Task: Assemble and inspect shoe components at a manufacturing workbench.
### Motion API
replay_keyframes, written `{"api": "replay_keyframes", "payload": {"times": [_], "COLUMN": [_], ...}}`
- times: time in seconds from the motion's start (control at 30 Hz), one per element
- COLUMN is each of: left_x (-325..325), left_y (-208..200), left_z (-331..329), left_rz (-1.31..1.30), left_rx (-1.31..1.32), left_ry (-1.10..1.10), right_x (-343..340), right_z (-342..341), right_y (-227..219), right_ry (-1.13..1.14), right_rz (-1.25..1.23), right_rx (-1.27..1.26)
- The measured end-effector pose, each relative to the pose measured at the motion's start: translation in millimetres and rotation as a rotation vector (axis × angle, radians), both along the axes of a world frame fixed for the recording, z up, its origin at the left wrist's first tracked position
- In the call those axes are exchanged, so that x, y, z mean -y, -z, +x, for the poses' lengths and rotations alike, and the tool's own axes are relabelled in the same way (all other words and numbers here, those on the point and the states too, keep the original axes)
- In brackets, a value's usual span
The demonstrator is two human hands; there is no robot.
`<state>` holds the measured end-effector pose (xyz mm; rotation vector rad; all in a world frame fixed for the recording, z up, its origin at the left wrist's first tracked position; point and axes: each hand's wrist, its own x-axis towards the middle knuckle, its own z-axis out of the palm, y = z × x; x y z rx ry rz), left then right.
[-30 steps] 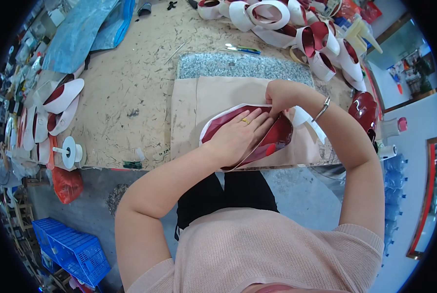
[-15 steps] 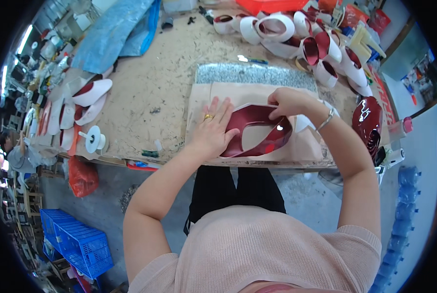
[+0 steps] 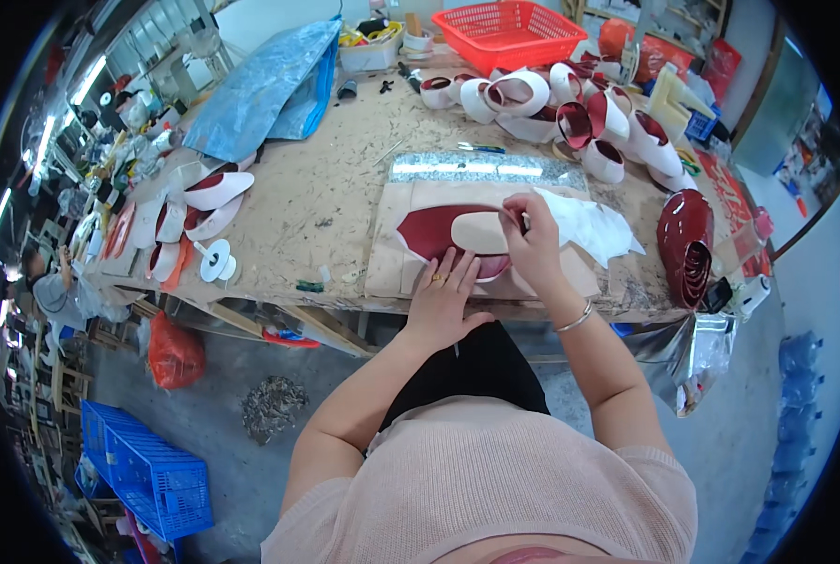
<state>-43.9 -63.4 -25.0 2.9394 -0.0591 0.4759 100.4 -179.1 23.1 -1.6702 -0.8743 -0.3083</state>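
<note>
One red-lined shoe upper on beige sheeting atop one desk | two hands: left hand flat, fingers parted, on its near edge; right hand pinching its right end | one red basket, one white spool

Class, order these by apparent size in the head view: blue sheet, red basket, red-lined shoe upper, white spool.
1. Blue sheet
2. Red basket and red-lined shoe upper: unsure; the left hand partly hides the nearer upper
3. White spool

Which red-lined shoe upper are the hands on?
The upper on the beige sheet, touched by the left hand and right hand; the other uppers sit clustered farther off.
</note>
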Motion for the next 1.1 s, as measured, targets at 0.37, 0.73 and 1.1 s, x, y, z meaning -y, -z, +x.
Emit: {"api": "replay_keyframes", "payload": {"times": [0.37,0.73,1.1], "left_x": [6,-8,-11], "left_y": [-34,-15,42], "left_z": [-32,-47,-57], "left_rz": [-2.153,-2.213,-1.352], "left_rx": [0.497,0.239,0.038], "left_ry": [0.028,0.355,0.044], "right_x": [41,39,232], "right_z": [-129,-115,-37], "right_y": [7,39,47], "right_ry": [-0.277,-0.617,0.397], "right_rz": [-0.184,0.360,0.784], "right_rx": [0.335,-1.168,-0.496]}}
